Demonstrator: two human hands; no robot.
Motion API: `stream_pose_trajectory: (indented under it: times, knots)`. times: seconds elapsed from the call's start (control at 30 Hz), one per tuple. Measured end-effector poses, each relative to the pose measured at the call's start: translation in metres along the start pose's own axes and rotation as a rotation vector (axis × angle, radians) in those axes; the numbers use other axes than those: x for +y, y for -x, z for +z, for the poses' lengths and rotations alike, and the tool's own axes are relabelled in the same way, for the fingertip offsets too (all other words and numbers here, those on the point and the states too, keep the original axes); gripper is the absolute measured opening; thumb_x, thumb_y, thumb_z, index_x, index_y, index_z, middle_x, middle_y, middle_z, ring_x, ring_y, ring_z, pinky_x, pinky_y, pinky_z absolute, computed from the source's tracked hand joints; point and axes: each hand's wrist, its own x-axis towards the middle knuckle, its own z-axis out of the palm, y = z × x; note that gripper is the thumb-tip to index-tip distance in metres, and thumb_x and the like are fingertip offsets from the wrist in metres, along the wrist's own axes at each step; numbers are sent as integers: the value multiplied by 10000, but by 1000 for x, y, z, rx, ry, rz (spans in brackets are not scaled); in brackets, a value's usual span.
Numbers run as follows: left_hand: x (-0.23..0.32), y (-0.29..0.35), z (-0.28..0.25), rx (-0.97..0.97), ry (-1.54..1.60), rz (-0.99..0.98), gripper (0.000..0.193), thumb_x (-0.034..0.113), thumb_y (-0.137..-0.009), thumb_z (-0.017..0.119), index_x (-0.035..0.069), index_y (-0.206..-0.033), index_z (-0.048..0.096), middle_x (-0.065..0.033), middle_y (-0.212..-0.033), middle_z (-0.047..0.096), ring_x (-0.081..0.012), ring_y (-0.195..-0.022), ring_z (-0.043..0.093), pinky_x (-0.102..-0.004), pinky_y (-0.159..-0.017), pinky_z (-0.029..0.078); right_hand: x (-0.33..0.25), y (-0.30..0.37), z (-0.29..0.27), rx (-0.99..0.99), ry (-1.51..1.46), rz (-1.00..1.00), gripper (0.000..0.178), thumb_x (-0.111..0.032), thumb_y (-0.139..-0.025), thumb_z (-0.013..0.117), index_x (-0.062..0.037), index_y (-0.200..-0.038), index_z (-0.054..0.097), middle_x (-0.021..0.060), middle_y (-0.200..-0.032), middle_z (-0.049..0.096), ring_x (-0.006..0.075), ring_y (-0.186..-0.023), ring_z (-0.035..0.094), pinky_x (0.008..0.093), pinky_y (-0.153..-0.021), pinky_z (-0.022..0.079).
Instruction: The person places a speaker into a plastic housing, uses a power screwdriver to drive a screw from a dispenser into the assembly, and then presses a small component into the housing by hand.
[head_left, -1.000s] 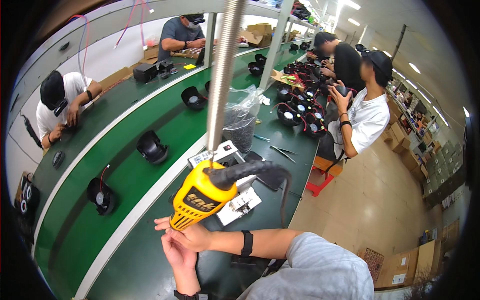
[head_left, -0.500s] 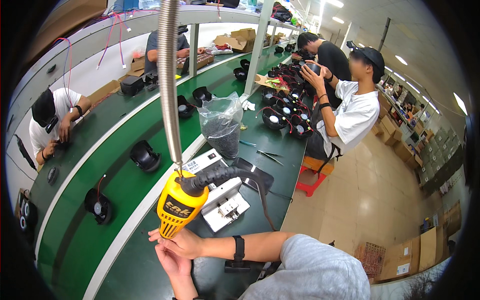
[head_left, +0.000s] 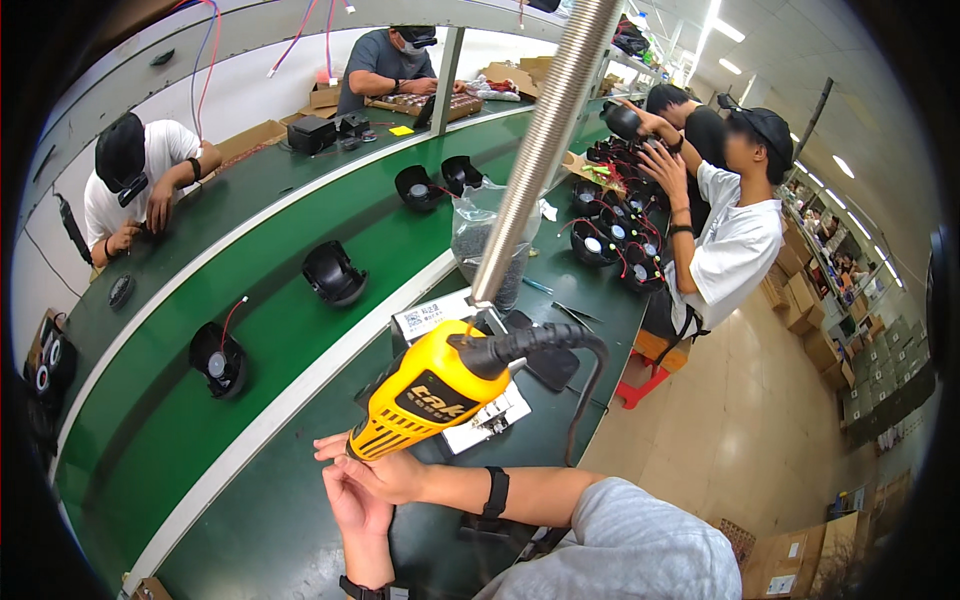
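A yellow and black electric screwdriver (head_left: 425, 395) hangs tilted from a long metal spring (head_left: 545, 150), its black cable curving off to the right. My right hand (head_left: 398, 478) is closed round its lower end, with some fingers reaching past the far side. Just below, my left hand (head_left: 360, 508) has its fingers curled up against the right hand. What it holds, if anything, is hidden, and so is the screwdriver's tip. Behind the tool stands a white bench device (head_left: 490, 420), partly covered, and a white box-shaped unit (head_left: 432, 312).
Left of my bench, a green conveyor (head_left: 270, 300) carries black round housings (head_left: 335, 273), one with a speaker and red wire (head_left: 217, 360). A clear bag of dark small parts (head_left: 485, 235), tweezers (head_left: 575, 315) and a black pad (head_left: 545, 360) lie ahead. Co-workers sit across and at right.
My view has shifted, so the conveyor and bench items appear further right. The screwdriver leans more, its top to the right, with both hands still at its lower end. The right co-worker's housing is higher.
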Motion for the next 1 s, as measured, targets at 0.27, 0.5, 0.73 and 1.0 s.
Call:
stream_pose_trajectory:
  times: [0.27, 0.5, 0.73, 1.0]
  knots:
    - [-5, -3, -12, 12, 8, 46, 428, 231, -945, 569, 43, -1326, 520, -79, -1321, 590, -218, -1246, 556, -367, -1103, 435, -3, 0, 0, -10, -6, 9, 282, -216, -1053, 502, -13, -1123, 685, 170, -1280, 663, 331, -1179, 626, 423, -993, 479]
    - [-3, 5, 15, -89, 50, 118, 351, 209, -984, 532, 78, -1311, 535, -60, -1298, 613, -197, -1208, 581, -362, -1070, 458, -2, 0, -1, 1, 9, -4, 317, -254, -1068, 478, -16, -1141, 675, 166, -1269, 664, 333, -1185, 620, 427, -1004, 467]
    - [-4, 4, 4, -40, 38, 68, 399, 222, -954, 560, 62, -1318, 527, -66, -1304, 600, -205, -1223, 569, -362, -1086, 447, -2, 1, -1, 2, -8, -2, 319, -258, -1066, 481, -11, -1150, 664, 162, -1245, 675, 333, -1192, 619, 422, -1004, 462]
    - [-3, -1, 1, -21, 16, 17, 446, 238, -926, 590, 49, -1324, 519, -67, -1306, 590, -211, -1237, 559, -362, -1101, 436, 1, 1, 0, -2, -1, -28, 297, -239, -1060, 491, -12, -1136, 667, 156, -1232, 682, 329, -1175, 630, 418, -992, 470]
